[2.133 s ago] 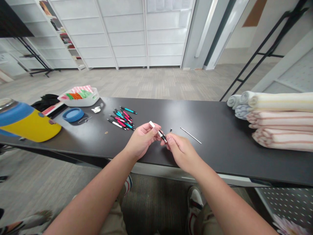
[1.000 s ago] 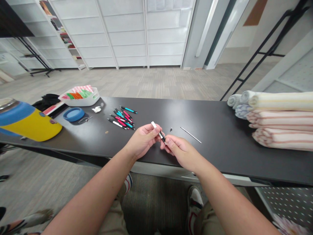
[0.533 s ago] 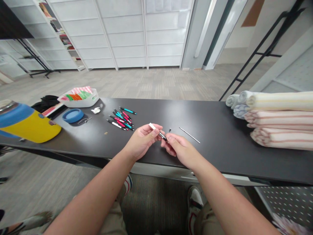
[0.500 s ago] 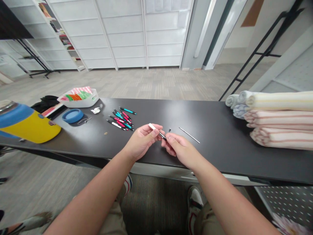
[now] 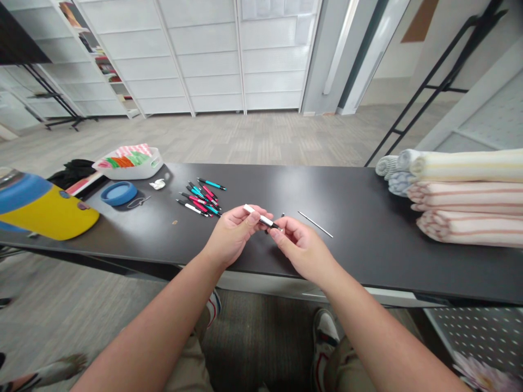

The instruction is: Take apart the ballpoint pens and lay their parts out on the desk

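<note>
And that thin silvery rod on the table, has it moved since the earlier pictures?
No. The thin silvery rod lies in the same place relative to the rolled cloths; both appear slightly further left together, so probably only the camera shifted.

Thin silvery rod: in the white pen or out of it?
Out: the thin silvery rod lies on the dark table, apart from the white pen held between the left hand and right hand.

Probably an office or workroom: white panelled cabinets [image 5: 204, 60] line eleven to twelve o'clock, a dark screen [image 5: 18, 38] on a stand [image 5: 52, 91] at ten, grey carpet [image 5: 265, 136] beyond the dark counter [image 5: 368, 228].
</note>
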`<state>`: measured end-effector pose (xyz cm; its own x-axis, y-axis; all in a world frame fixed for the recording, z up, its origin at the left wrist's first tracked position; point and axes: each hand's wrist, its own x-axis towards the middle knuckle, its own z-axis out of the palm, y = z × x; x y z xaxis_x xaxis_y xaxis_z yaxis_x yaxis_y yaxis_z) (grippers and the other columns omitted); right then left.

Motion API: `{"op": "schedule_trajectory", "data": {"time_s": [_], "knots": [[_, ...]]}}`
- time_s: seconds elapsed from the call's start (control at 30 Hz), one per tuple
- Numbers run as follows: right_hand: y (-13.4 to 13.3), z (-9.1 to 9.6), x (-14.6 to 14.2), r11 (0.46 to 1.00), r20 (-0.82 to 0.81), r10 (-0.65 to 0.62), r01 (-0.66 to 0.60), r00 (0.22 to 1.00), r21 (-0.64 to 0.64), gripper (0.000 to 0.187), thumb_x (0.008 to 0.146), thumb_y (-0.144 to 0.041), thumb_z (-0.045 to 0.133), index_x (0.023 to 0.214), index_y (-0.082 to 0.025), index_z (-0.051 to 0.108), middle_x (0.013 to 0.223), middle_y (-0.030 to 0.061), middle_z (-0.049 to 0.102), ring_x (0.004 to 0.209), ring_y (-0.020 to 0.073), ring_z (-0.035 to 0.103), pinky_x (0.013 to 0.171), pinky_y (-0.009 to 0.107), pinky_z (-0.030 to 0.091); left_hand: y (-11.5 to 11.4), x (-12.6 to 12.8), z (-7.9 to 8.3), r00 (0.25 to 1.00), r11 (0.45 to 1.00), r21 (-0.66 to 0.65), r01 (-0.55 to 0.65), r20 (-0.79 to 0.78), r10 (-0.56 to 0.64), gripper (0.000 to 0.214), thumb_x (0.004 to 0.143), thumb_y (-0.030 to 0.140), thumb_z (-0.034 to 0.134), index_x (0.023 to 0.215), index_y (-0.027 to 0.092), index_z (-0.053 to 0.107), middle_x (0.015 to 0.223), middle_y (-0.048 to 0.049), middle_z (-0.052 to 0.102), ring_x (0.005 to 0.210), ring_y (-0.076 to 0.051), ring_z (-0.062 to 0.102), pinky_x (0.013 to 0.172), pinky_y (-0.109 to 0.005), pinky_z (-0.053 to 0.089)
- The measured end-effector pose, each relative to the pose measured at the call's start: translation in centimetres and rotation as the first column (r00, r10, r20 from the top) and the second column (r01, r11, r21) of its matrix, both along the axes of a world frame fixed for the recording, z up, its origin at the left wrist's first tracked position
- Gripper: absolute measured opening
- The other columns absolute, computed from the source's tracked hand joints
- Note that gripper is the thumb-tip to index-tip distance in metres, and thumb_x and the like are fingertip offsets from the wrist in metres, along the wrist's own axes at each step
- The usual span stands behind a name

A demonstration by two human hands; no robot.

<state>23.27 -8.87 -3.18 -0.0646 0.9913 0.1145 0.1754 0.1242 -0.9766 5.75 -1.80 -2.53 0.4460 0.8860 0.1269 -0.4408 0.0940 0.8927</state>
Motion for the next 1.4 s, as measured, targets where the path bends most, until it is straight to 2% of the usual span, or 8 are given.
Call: {"op": "schedule_trajectory", "data": {"time_s": [0.3,0.5,0.67,0.93,1.17,1.3,1.4], "knots": [[-0.32,0.17,-0.07,0.993,0.205,-0.106,0.093,0.973,0.074,0.025,0.100,-0.046,0.061,0.095,-0.022,0.063,0.067,-0.0050,0.054,0.059,0.0127,0.048,0.056,0.026,0.034,-0.02,0.12,-0.26,0.999,0.999,0.005,-0.039,-0.029,0.039,0.026,0.085,0.039,0.085,0.094,0.015,0.079,0.094,-0.0084,0.078,0.088,-0.018,0.074,0.086,-0.032,0.058],[-0.28,0.06,-0.16,0.988,0.201,-0.140,0.123,0.970,0.097,0.027,0.099,-0.050,0.061,0.098,-0.023,0.066,0.066,-0.0041,0.055,0.058,0.0131,0.049,0.055,0.026,0.035,-0.05,0.18,-0.21,0.998,0.998,-0.001,-0.056,-0.011,0.056,0.027,0.083,0.039,0.086,0.094,0.016,0.078,0.095,-0.0081,0.078,0.089,-0.019,0.074,0.086,-0.033,0.059],[-0.29,0.15,-0.14,0.994,0.157,-0.088,0.077,0.984,0.074,0.031,0.103,-0.051,0.055,0.102,-0.022,0.068,0.073,-0.0015,0.064,0.061,0.0135,0.054,0.058,0.027,0.040,-0.13,0.19,0.08,0.998,0.998,0.008,-0.062,-0.012,0.062,0.025,0.083,0.037,0.087,0.091,0.016,0.076,0.089,-0.0057,0.077,0.080,-0.015,0.072,0.080,-0.030,0.059],[-0.37,0.20,0.06,0.986,0.227,-0.140,0.115,0.964,0.123,0.029,0.103,-0.049,0.058,0.097,-0.023,0.069,0.075,-0.0006,0.068,0.061,0.0143,0.060,0.060,0.028,0.043,-0.13,0.40,0.10,0.996,0.997,-0.002,-0.074,-0.049,0.073,0.027,0.083,0.040,0.086,0.089,0.015,0.075,0.087,-0.0054,0.076,0.076,-0.014,0.070,0.076,-0.028,0.058],[-0.60,0.34,-0.16,0.970,0.267,-0.210,0.167,0.940,0.177,0.020,0.100,-0.042,0.064,0.096,-0.023,0.069,0.070,-0.0020,0.068,0.060,0.0142,0.062,0.060,0.027,0.044,-0.03,0.39,-0.08,0.998,0.999,0.008,-0.048,-0.044,0.049,0.025,0.087,0.038,0.083,0.090,0.015,0.076,0.088,-0.0048,0.075,0.080,-0.014,0.070,0.080,-0.028,0.057],[-0.62,0.43,-0.36,0.954,0.323,-0.261,0.192,0.910,0.229,0.015,0.098,-0.038,0.065,0.095,-0.024,0.069,0.070,-0.0024,0.070,0.063,0.0145,0.064,0.063,0.026,0.044,0.05,0.32,-0.34,0.993,0.996,0.053,-0.077,-0.090,0.082,0.025,0.088,0.041,0.082,0.092,0.016,0.077,0.090,-0.0043,0.075,0.082,-0.014,0.069,0.081,-0.027,0.055],[-0.52,0.32,-0.39,0.961,0.281,-0.251,0.205,0.926,0.186,0.020,0.099,-0.043,0.064,0.100,-0.024,0.067,0.073,-0.0021,0.069,0.064,0.0145,0.064,0.063,0.026,0.044,0.06,0.14,-0.59,0.989,0.991,0.105,-0.089,-0.112,0.100,0.025,0.091,0.042,0.079,0.097,0.018,0.077,0.097,-0.0060,0.076,0.091,-0.016,0.069,0.084,-0.029,0.053]]}}
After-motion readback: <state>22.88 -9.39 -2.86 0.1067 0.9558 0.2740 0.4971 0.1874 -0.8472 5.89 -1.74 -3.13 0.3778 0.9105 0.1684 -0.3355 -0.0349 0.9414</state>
